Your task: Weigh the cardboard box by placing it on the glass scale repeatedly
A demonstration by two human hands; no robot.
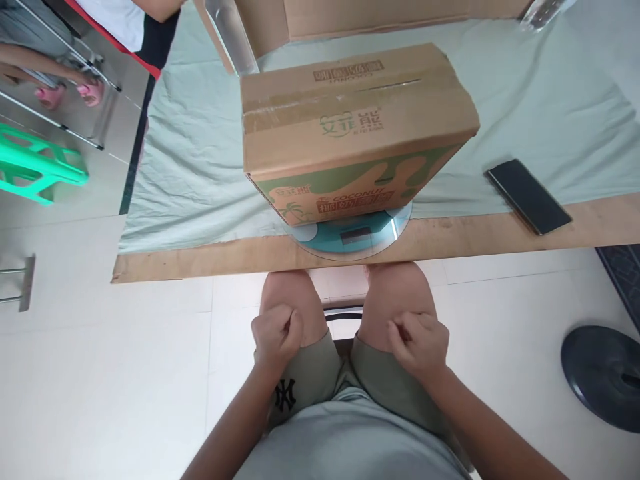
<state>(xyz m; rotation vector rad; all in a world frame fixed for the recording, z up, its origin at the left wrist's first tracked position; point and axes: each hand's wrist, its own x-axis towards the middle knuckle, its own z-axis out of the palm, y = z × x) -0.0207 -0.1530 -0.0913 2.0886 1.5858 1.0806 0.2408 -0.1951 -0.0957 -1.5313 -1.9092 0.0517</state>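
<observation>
My left hand (278,333) rests on my left thigh, its fingers curled into a loose fist with nothing in it. On the other thigh lies my right hand (419,339), closed the same way and also holding nothing. In front of my knees, a taped cardboard box (350,133) with green coconut print stands on a round glass scale (345,243). The scale's small dark display shows at its near side. Both hands are apart from the box and the scale.
A black phone (528,196) lies at the right on the cloth-covered table (200,167). Behind the box stands an open carton (380,19). Another person (125,23) sits at upper left, near a green stool (40,163). A round black base (603,377) is on the floor at right.
</observation>
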